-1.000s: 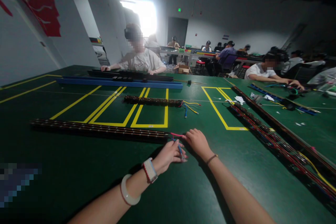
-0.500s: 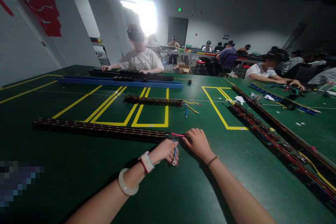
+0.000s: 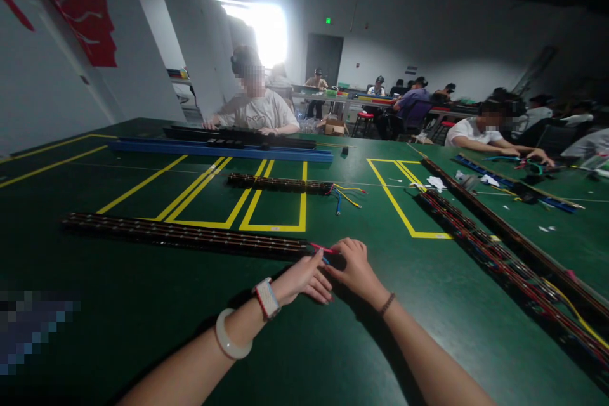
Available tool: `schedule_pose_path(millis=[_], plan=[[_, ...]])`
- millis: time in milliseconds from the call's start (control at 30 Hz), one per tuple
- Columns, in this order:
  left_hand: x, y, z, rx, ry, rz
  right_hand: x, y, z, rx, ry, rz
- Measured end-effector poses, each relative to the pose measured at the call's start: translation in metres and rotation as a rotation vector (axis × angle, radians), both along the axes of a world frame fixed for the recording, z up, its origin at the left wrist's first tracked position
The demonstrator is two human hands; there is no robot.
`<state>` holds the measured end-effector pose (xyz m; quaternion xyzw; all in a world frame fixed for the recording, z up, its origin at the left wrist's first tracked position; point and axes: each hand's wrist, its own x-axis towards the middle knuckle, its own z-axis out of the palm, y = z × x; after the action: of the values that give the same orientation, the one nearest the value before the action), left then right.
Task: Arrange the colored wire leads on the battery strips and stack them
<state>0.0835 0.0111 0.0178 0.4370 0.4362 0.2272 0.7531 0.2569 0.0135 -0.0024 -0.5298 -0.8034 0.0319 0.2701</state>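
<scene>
A long dark strip with rows of shiny contacts lies across the table in front of me. From its right end come a red wire and a blue wire. My left hand is closed at that end, its thumb against the blue wire and its lower fingers hanging loosely. Curled in from the right, my right hand has its fingertips on the red wire, thumb near the blue one. The blue wire's tip is hidden between my hands.
A shorter strip with coloured leads lies farther back, before a blue rail. Wired strips run along the right. Yellow tape marks the green table. Co-workers sit across and at right.
My right hand has lifted and turned, its thumb now toward the left hand. The blue wire, which hung down with its ring end showing, now points right between my hands.
</scene>
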Motion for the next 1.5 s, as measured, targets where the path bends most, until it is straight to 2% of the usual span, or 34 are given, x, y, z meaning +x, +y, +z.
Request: schedule_pose_path(millis=[100, 200, 433, 567, 667, 767, 967, 1133, 1300, 1500], plan=[[0.005, -0.003, 0.001, -0.016, -0.075, 0.036, -0.003, -0.001, 0.001, 0.088, -0.011, -0.003], [0.011, -0.005, -0.004, -0.016, -0.197, 0.078, -0.003, -0.003, 0.000, 0.199, -0.090, 0.032], [0.023, -0.004, -0.026, -0.081, -0.600, 0.215, 0.004, -0.006, 0.000, 0.383, -0.308, 0.284], [0.025, -0.005, -0.029, -0.096, -0.602, 0.277, 0.003, -0.008, 0.004, 0.404, -0.362, 0.374], [0.024, -0.006, -0.028, -0.089, -0.568, 0.305, 0.005, -0.010, 0.009, 0.352, -0.389, 0.424], [0.023, -0.006, -0.029, -0.062, -0.554, 0.281, 0.009, -0.011, 0.016, 0.282, -0.374, 0.441], [0.023, -0.007, -0.030, -0.016, -0.472, 0.288, 0.010, -0.014, 0.029, 0.277, -0.373, 0.319], [0.025, -0.009, -0.025, -0.024, -0.473, 0.310, 0.007, -0.015, 0.037, 0.190, -0.467, 0.199], [0.026, -0.010, -0.019, -0.057, -0.459, 0.314, 0.008, -0.013, 0.032, 0.190, -0.468, 0.207], [0.024, -0.011, -0.016, -0.015, -0.428, 0.279, 0.019, 0.001, 0.024, 0.135, -0.345, -0.030]])
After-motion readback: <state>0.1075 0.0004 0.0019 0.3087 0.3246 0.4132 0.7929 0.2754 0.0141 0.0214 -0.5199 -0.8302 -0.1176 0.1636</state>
